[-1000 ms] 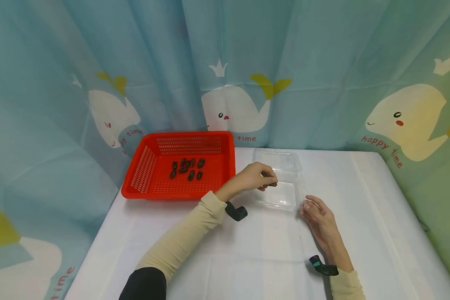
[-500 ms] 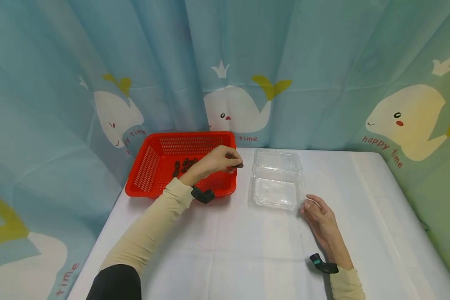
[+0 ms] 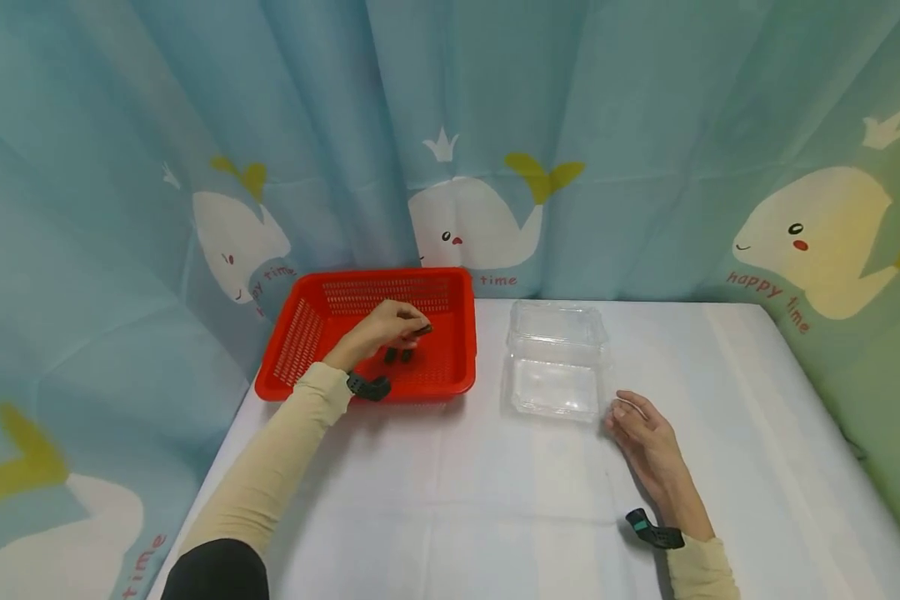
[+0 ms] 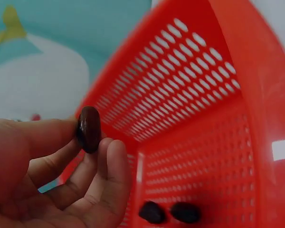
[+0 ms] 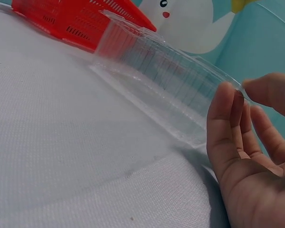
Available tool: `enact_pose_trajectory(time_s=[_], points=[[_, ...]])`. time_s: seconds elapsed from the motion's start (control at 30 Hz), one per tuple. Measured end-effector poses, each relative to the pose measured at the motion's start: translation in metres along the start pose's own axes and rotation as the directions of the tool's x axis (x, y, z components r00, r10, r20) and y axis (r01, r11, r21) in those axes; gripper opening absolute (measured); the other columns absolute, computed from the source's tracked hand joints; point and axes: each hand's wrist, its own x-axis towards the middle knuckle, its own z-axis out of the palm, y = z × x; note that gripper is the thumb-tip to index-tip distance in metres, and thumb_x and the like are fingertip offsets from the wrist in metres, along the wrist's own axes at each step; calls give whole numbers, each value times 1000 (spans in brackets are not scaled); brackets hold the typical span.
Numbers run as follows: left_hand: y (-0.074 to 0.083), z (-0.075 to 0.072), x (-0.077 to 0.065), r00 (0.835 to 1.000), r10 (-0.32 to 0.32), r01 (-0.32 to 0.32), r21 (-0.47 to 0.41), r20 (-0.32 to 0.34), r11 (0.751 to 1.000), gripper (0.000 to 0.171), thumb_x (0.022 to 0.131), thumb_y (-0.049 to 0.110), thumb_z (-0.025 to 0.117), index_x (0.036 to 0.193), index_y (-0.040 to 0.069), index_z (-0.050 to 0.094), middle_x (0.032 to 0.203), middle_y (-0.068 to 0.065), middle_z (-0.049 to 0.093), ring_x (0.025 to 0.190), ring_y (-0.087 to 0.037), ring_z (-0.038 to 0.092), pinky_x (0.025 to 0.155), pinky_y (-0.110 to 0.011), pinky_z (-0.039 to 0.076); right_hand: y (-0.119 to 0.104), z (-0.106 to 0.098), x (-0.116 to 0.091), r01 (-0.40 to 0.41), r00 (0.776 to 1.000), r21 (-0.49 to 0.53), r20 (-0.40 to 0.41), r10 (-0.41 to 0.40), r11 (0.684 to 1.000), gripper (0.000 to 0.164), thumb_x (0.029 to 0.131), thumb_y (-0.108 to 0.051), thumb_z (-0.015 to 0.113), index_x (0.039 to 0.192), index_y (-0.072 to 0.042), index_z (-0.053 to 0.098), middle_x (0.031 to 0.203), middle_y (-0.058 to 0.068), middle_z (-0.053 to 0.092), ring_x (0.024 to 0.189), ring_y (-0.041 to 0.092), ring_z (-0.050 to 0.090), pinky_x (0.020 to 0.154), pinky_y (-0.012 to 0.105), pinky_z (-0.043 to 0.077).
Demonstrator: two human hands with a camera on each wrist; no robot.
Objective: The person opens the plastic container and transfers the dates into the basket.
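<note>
My left hand (image 3: pixel 382 327) is over the red plastic basket (image 3: pixel 462 342), pinching a glossy dark brown date (image 4: pixel 89 129) between thumb and fingers. Below it on the basket floor, two more dates (image 4: pixel 185 212) show in the left wrist view; the hand and forearm hide other parts of the floor. To the right stands a clear plastic box (image 3: pixel 555 387), its hinged lid (image 3: pixel 557 322) laid back. At the near right corner of the box, my right hand (image 3: pixel 648 437) pinches the rim between thumb and index finger.
A white cloth (image 3: pixel 495 500) covers the table. Behind it hangs a blue curtain (image 3: pixel 645 208) printed with whales, close to the far sides of basket and box. Dark bands with small devices (image 3: pixel 369 387) sit on both wrists.
My left hand has moved left from above the clear box to over the basket, with the date still pinched. The right hand has stayed at the box corner.
</note>
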Motion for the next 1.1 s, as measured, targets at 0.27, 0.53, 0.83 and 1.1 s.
enact_pose_trajectory(time_s=[0.27,0.53,0.83,1.1], points=[[-20,-2,28,998,-59,59,-27,-14,998,31,105,15,63,130,-3,67,123,-17,68,102,-26,69,99,-39,61,0,1,4,1,1000,-15,3,-1,1000,34,107,-2,54,140,-9,48,112,-9,70,99,4,70,91,18,59],[-23,0,44,998,-67,68,74,-18,995,29,104,9,62,127,-8,68,129,-22,66,99,-23,72,92,-36,63,-1,1,5,-9,1000,-7,-3,9,1000,31,106,-2,54,134,-16,52,112,-9,69,99,4,70,91,18,59],[-22,-3,56,998,-58,52,171,25,984,22,101,3,64,115,-12,72,106,-17,71,74,-15,65,81,-32,65,1,-1,2,-5,1000,-40,-19,4,999,32,107,-2,54,136,-16,52,113,-9,68,100,4,70,91,19,59],[-24,0,59,998,-59,51,282,22,958,20,99,-1,63,109,-14,73,102,-17,71,73,-18,63,75,-32,61,1,-2,0,-3,1000,9,-5,3,1000,32,107,-1,52,136,-15,52,112,-8,69,99,5,70,90,19,59]])
